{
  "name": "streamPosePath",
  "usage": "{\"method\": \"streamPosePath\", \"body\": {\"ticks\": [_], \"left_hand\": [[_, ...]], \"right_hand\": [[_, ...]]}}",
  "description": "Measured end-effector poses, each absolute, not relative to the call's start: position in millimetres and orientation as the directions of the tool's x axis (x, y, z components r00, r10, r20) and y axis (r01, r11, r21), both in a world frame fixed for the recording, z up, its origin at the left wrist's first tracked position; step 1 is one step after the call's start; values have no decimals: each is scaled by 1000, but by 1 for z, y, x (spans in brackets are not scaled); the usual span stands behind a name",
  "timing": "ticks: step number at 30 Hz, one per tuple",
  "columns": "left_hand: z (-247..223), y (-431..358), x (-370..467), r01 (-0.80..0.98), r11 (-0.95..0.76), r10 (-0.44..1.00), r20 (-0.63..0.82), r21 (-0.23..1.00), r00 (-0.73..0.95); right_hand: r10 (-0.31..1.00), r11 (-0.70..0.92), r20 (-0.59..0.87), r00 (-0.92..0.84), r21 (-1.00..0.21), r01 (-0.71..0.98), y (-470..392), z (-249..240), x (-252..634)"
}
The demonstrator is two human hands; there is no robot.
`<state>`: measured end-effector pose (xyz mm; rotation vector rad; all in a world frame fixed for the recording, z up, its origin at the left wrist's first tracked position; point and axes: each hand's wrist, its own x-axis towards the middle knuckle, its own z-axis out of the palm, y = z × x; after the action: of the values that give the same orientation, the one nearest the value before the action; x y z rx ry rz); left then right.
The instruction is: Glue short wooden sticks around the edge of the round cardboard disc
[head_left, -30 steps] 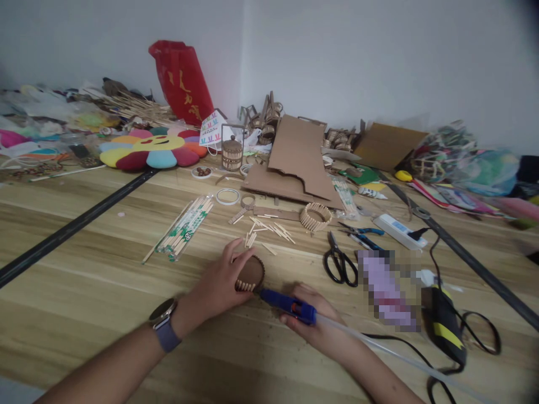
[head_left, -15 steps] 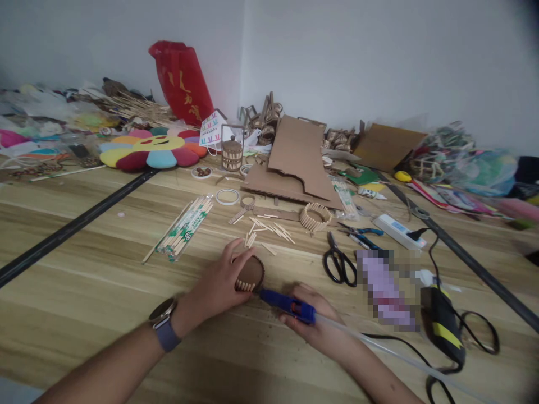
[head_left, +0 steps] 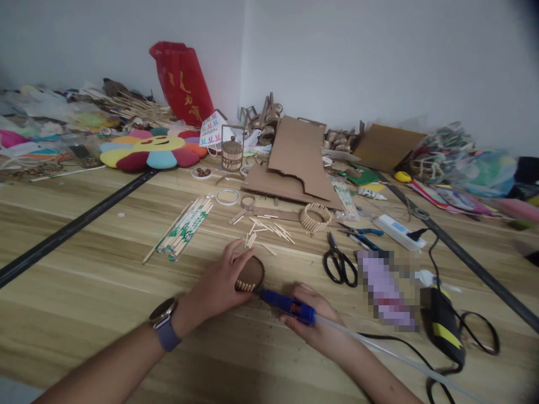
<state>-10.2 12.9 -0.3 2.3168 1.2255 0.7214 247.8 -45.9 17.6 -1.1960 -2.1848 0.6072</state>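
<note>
My left hand (head_left: 223,275), with a watch on its wrist, grips a small round cardboard piece (head_left: 251,273) edged with short wooden sticks. Thumb and fingers press on opposite sides of it. In my right hand (head_left: 314,320) is a blue hot glue gun (head_left: 288,306), a long clear glue stick (head_left: 379,348) running out of its back. The gun's nozzle points left and meets or nearly meets the lower right edge of the round piece; contact itself is hard to tell. Beyond my left hand lie several loose short sticks (head_left: 273,229).
Black-handled scissors (head_left: 339,264) and blue-handled pliers (head_left: 366,235) lie right of centre. A stick ring (head_left: 315,217) stands by cardboard sheets (head_left: 295,163). Packaged sticks (head_left: 185,230) are at left. A power strip (head_left: 400,232) and black cable (head_left: 404,343) lie at right.
Almost nothing differs. The glue gun has shifted very slightly; my left hand and the round piece stay in place.
</note>
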Motion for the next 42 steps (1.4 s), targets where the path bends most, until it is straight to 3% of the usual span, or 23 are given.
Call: {"method": "streamPosePath", "body": {"ticks": [4, 9, 11, 14, 16, 18, 22, 25, 28, 32, 42], "left_hand": [[-1, 13, -10, 631, -517, 847, 241, 578, 474], [-2, 14, -11, 637, -495, 858, 220, 591, 464], [-2, 13, -12, 638, -490, 860, 209, 595, 466], [-1, 13, -13, 636, -479, 864, 198, 605, 463], [-2, 14, -13, 630, -476, 866, 205, 614, 455], [-3, 14, -13, 618, -479, 865, 216, 624, 452], [-5, 15, -13, 609, -486, 861, 225, 627, 456], [-5, 15, -13, 617, -489, 860, 222, 617, 460], [-5, 15, -12, 617, -492, 859, 226, 614, 459], [-5, 15, -12, 617, -495, 858, 233, 612, 458], [-3, 15, -12, 641, -482, 864, 200, 597, 463]], "right_hand": [[886, 451, 255, -386, -662, 598, -46, 15, 246], [982, 152, 47, -185, -779, 609, -42, 29, 254], [968, 55, -97, -232, -817, 574, -39, 41, 263], [824, -40, -318, -470, -859, 511, -33, 55, 277], [737, -96, -390, -552, -869, 486, -31, 60, 283], [729, -114, -413, -546, -859, 498, -30, 60, 285], [852, -38, -377, -362, -735, 677, -26, 55, 288], [967, 31, -194, -167, -557, 830, -18, 57, 286], [986, 145, -19, -167, -408, 901, -7, 66, 272], [970, 212, -69, -234, -241, 947, 16, 75, 238], [966, 215, -115, -232, -139, 967, 67, 56, 189]]}}
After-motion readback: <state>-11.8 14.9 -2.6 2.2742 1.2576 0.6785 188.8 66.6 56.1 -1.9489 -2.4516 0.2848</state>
